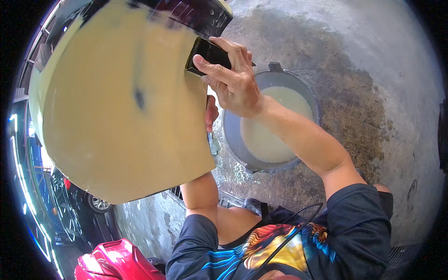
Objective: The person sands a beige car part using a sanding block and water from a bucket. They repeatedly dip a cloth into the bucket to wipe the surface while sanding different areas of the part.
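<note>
A large curved panel [112, 126], like a car body part, fills the left half of the head view. It is coated cream-yellow, with a dark smudge in its middle and bare black patches at the far end. My right hand [235, 84] is closed round a black block [212, 53], pressed against the panel's right edge near the top. My left arm passes under the panel. Part of my left hand [212, 113] shows at the panel's right edge, gripping it from behind; the rest is hidden.
Below the panel's right side, a grey tub [305, 88] of cloudy, pale liquid stands on the wet, stained concrete floor [354, 93]. A shiny red object [119, 261] is at the lower left. Beyond it is a dark car with a visible wheel [99, 203].
</note>
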`<act>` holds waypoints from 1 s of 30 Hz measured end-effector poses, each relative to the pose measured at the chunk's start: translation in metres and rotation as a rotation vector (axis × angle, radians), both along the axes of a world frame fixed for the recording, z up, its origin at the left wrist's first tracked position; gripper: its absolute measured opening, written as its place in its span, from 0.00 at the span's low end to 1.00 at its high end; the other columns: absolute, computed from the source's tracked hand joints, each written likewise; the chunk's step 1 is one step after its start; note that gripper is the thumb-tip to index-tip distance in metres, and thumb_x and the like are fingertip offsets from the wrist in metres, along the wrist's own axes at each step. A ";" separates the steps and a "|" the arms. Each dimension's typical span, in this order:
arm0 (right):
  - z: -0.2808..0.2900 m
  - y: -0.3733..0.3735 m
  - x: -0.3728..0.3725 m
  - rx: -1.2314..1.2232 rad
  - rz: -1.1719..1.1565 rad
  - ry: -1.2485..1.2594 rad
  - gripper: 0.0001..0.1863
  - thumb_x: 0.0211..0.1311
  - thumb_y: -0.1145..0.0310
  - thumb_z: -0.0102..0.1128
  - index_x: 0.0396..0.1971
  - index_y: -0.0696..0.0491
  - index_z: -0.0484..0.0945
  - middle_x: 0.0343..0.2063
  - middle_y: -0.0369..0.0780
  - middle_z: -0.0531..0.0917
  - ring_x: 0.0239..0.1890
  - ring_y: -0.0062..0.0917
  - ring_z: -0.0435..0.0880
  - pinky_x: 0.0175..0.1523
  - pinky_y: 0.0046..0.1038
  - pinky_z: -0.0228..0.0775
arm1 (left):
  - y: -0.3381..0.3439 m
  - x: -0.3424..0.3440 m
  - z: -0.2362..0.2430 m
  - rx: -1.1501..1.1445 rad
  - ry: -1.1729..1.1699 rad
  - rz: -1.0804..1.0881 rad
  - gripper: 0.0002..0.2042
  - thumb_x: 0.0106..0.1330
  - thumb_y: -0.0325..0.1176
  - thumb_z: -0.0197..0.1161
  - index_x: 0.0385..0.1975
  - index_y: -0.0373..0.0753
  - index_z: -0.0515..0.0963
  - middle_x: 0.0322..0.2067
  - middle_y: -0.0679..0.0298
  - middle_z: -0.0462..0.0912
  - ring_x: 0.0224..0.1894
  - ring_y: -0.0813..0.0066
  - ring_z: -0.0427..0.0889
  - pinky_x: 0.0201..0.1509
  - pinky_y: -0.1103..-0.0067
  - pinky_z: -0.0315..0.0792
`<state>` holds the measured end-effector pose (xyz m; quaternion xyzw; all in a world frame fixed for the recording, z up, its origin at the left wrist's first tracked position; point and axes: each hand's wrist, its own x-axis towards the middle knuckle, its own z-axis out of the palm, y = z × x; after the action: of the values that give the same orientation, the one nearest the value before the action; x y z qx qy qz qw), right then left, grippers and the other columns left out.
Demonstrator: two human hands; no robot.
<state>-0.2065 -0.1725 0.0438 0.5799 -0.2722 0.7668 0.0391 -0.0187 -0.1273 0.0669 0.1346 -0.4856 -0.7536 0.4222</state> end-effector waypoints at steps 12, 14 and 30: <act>-0.007 -0.027 0.000 -0.126 -0.042 0.043 0.23 0.63 0.70 0.68 0.58 0.38 0.88 0.61 0.52 0.79 0.60 0.46 0.77 0.61 0.45 0.63 | -0.007 -0.005 -0.004 -0.058 -0.022 0.018 0.22 0.73 0.57 0.58 0.34 0.40 0.75 0.23 0.63 0.72 0.27 0.68 0.73 0.24 0.78 0.68; -0.009 -0.034 0.002 0.015 -0.071 0.003 0.23 0.62 0.70 0.69 0.58 0.38 0.88 0.61 0.52 0.79 0.60 0.46 0.77 0.61 0.46 0.63 | -0.011 0.000 -0.003 -0.020 -0.064 -0.057 0.23 0.73 0.57 0.58 0.34 0.40 0.75 0.23 0.62 0.72 0.27 0.68 0.73 0.24 0.78 0.68; 0.021 -0.018 -0.009 0.106 -0.091 -0.054 0.21 0.63 0.70 0.69 0.56 0.38 0.89 0.60 0.52 0.80 0.61 0.48 0.77 0.61 0.46 0.64 | 0.002 -0.002 0.002 -0.072 -0.153 0.120 0.22 0.74 0.54 0.58 0.35 0.38 0.75 0.21 0.62 0.71 0.22 0.67 0.71 0.21 0.79 0.64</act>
<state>-0.2154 -0.1906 0.0644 0.5473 -0.3392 0.7642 0.0357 -0.0202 -0.1255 0.0688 0.2053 -0.5344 -0.6964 0.4328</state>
